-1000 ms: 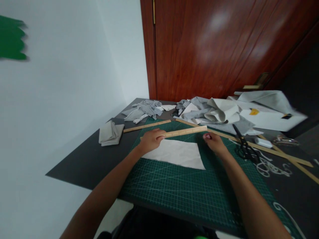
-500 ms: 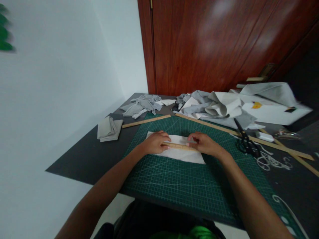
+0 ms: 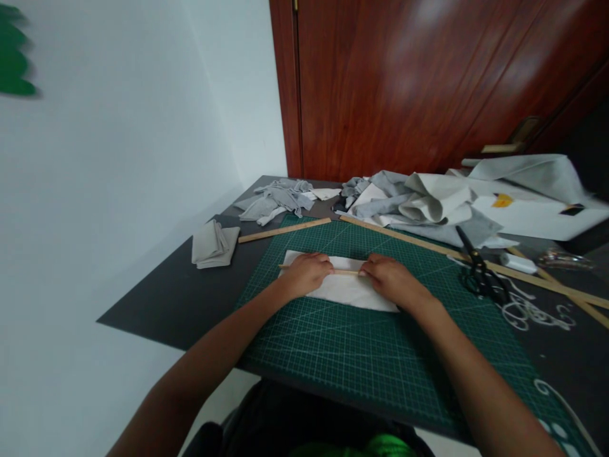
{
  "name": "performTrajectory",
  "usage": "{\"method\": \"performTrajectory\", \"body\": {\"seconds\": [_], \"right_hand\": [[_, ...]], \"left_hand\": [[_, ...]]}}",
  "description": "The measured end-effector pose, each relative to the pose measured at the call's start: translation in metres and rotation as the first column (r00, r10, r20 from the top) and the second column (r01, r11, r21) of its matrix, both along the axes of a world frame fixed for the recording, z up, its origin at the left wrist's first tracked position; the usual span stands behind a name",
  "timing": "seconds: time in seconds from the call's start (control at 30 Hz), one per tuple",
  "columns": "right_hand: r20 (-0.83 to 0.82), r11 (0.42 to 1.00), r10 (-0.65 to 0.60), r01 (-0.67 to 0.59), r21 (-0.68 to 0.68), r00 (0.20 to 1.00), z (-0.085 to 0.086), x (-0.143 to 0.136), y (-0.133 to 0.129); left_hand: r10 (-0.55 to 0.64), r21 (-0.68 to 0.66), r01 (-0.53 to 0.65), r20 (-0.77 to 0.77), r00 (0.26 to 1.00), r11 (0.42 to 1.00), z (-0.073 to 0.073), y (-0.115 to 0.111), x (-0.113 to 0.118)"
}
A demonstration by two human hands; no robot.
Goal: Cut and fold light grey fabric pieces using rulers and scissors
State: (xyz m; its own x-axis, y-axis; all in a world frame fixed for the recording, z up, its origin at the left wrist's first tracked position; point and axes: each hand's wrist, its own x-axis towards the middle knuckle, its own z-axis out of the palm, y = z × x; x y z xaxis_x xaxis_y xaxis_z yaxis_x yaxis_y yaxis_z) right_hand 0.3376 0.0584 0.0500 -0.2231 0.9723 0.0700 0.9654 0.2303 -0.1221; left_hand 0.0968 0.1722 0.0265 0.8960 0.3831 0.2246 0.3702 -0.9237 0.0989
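A rectangular piece of white cloth (image 3: 352, 292) lies on the green cutting mat (image 3: 333, 339). Across it runs a narrow wooden ruler (image 3: 346, 272), seen almost edge-on, as if tilted up. My left hand (image 3: 308, 273) grips the ruler toward its left part, fingers curled over it, and a short end sticks out to the left of the hand. Farther right, my right hand (image 3: 386, 277) pinches the ruler near its other end, over the cloth. Both hands partly hide the cloth and the ruler.
Black scissors (image 3: 478, 270) and tangled white cord (image 3: 528, 312) lie to the right, beside a long wooden ruler (image 3: 428, 245). Another ruler (image 3: 285, 230) rests at the mat's far left edge. Folded cloth (image 3: 215, 244) sits left; grey scraps (image 3: 280, 200) and heaped fabric (image 3: 428, 200) line the back.
The wooden ruler has turned from lying flat to nearly on edge. My fingers have closed around it, both hands now gripping it. The view has shifted slightly.
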Motion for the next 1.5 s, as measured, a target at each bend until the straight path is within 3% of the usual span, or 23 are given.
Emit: {"method": "performTrajectory", "body": {"seconds": [0.13,0.57,0.67,0.8,0.87,0.93,1.03,1.07,1.17,1.23,1.27,1.37,1.43,1.5], "right_hand": [[0.015,0.997,-0.063,0.062,0.036,0.998,-0.007,0.005,0.006],[-0.04,1.0,-0.016,0.016,0.015,0.999,-0.008,0.002,0.004],[-0.132,0.991,-0.136,0.135,-0.018,0.982,-0.008,-0.001,0.004],[-0.35,0.982,-0.186,0.182,-0.044,0.918,-0.006,0.0,0.003],[-0.507,0.976,-0.201,0.217,-0.028,0.838,-0.005,0.002,0.004],[-0.685,0.961,-0.219,0.277,-0.026,0.695,-0.005,0.001,0.006],[-0.908,0.945,-0.206,0.315,-0.089,0.364,-0.007,-0.011,0.008],[-0.952,0.948,-0.195,0.295,-0.121,0.237,-0.008,-0.018,0.008],[-0.981,0.962,-0.17,0.199,-0.186,-0.093,-0.013,-0.042,0.008],[-0.96,0.96,-0.16,0.19,-0.205,-0.229,-0.018,-0.056,0.007],[-0.952,0.956,-0.159,0.199,-0.215,-0.261,-0.021,-0.062,0.007],[-0.948,0.941,-0.225,0.203,-0.271,-0.223,-0.028,-0.071,0.005],[-0.953,0.943,-0.286,0.15,-0.299,-0.099,-0.03,-0.072,0.003],[-0.96,0.959,-0.27,0.106,-0.261,0.074,-0.027,-0.07,0.001]], "left_hand": [[0.072,0.046,-0.072,0.008,0.997,0.996,-0.001,0.001,0.0],[0.011,-0.019,-0.01,0.057,0.998,1.0,-0.004,0.003,0.0],[0.031,0.033,-0.035,0.127,0.991,0.999,-0.002,0.003,-0.001],[0.159,0.061,-0.189,0.324,0.932,0.98,0.002,0.002,-0.002],[0.249,0.01,-0.286,0.462,0.851,0.958,0.004,0.001,-0.002],[0.313,-0.108,-0.307,0.565,0.763,0.946,0.005,0.001,-0.001],[0.357,-0.432,-0.105,0.56,0.748,0.896,0.003,0.0,0.003],[0.35,-0.551,0.001,0.532,0.771,0.835,0.001,-0.001,0.005],[0.292,-0.787,0.255,0.477,0.829,0.561,-0.005,-0.004,0.012],[0.267,-0.832,0.352,0.489,0.83,0.428,-0.01,-0.007,0.015],[0.26,-0.841,0.375,0.491,0.832,0.39,-0.012,-0.007,0.015],[0.265,-0.868,0.321,0.434,0.861,0.379,-0.012,-0.001,0.013],[0.29,-0.865,0.214,0.371,0.882,0.455,-0.008,0.008,0.006],[0.299,-0.814,0.131,0.351,0.887,0.567,0.0,0.021,-0.003]]}}
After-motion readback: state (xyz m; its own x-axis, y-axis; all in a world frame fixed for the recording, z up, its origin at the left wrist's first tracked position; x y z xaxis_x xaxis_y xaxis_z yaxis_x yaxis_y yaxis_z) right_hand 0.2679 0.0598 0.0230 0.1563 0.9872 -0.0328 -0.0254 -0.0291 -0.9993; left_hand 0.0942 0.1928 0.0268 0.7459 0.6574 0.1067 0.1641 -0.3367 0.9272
